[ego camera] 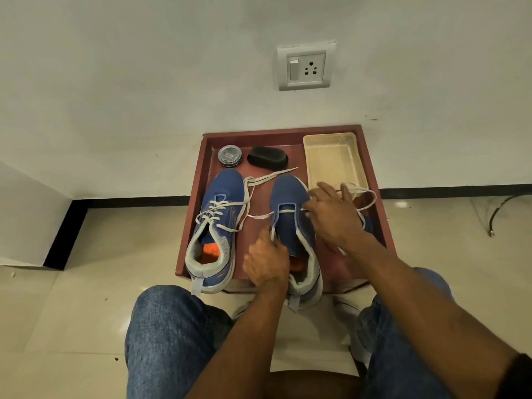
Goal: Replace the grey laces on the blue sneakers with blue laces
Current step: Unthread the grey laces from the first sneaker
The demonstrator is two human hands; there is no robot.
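Two blue sneakers stand side by side on a low reddish-brown table (374,168). The left sneaker (214,226) carries its grey lace (218,213) loosely threaded, ends trailing right. On the right sneaker (292,226) the grey lace (288,211) runs through only the lowest eyelets and loops out to the right. My left hand (267,262) grips that shoe's left side near the collar, fingers curled on its edge. My right hand (334,217) pinches the lace at the shoe's right eyelets. A bit of blue shows under my right wrist; I cannot tell what it is.
A round polish tin (229,156) and a black brush (267,157) sit at the table's back. A cream plastic tray (334,159) stands at the back right. A wall with a socket (305,67) rises behind. My knees in jeans flank the table's front.
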